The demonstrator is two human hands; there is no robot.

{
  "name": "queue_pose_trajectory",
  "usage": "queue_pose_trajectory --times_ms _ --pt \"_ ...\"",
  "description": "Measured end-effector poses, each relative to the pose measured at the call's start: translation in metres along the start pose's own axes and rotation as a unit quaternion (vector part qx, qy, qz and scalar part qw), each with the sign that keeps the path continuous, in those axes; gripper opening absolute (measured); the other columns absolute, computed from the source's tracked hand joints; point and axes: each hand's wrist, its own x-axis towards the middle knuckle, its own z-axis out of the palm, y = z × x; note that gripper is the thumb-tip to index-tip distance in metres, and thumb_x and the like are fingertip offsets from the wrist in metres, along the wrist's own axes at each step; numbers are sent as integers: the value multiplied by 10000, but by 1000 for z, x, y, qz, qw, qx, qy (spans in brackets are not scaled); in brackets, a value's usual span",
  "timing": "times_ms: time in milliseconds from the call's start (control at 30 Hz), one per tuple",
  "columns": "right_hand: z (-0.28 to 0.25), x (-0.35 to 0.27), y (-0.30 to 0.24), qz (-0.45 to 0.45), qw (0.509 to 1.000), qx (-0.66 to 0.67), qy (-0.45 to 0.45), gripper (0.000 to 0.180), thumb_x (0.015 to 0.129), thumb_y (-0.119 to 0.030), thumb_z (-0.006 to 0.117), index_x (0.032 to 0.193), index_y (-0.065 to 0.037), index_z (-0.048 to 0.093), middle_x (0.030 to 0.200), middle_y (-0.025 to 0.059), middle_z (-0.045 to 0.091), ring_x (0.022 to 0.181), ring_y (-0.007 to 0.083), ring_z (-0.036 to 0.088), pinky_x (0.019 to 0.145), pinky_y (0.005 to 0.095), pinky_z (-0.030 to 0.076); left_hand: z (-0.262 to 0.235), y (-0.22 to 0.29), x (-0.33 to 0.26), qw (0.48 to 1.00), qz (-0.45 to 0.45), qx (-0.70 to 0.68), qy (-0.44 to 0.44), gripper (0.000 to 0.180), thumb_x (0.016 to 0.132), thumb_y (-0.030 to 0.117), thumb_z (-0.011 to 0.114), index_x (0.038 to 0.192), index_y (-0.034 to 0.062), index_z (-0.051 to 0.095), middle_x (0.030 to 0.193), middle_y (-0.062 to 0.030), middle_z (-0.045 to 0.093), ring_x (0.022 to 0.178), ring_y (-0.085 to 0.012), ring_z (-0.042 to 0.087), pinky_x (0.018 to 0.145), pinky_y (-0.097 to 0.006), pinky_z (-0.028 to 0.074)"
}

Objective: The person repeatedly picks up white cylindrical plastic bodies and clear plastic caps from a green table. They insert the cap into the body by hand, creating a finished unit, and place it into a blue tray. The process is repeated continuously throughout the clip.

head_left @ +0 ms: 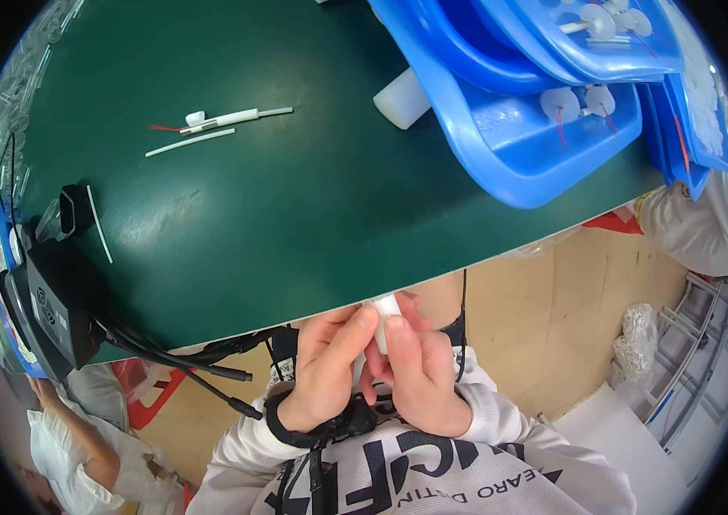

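Just off the near edge of the green table (235,232), both my hands are closed around a small white plastic piece (387,324). My left hand (327,356) pinches it with thumb and fingers from the left. From the right, my right hand (422,369) presses its thumb along the piece. My fingers cover much of it, so its full shape is hidden. Farther off on the table lies a white tube (231,118) with red wires at its left end, a small white cap beside it. Parallel to that tube is a thin white stick (191,142).
Blue trays (501,184) stand at the far right, holding white discs (561,105) with red wires. Beside them lies a white cylinder (403,99). A black device (53,305) with cables sits at the left edge, near another thin stick (100,225). Other people sit nearby.
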Motion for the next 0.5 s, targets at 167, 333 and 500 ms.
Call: queue_pose_trajectory --times_ms 167,333,500 --pt "11 -2 0 -12 1000 10 23 409 983 -260 305 769 32 494 609 35 470 470 72 403 381 210 355 -2 8 -5 999 -32 37 20 367 928 215 357 1030 -99 517 980 -238 583 861 -243 598 766 -315 491" --pt "18 -3 -3 -2 998 46 33 432 986 -296 303 726 -3 485 554 11 433 466 60 384 387 207 287 2 7 -8 997 -7 55 61 368 927 227 383 1000 -95 545 918 -209 609 819 -224 602 744 -300 491" --pt "16 -3 -7 26 998 41 30 463 982 -313 327 659 -19 481 543 8 437 464 64 393 401 214 305 12 18 -9 990 -66 52 110 365 940 240 394 1006 -76 564 888 -174 622 876 -222 596 811 -314 464"
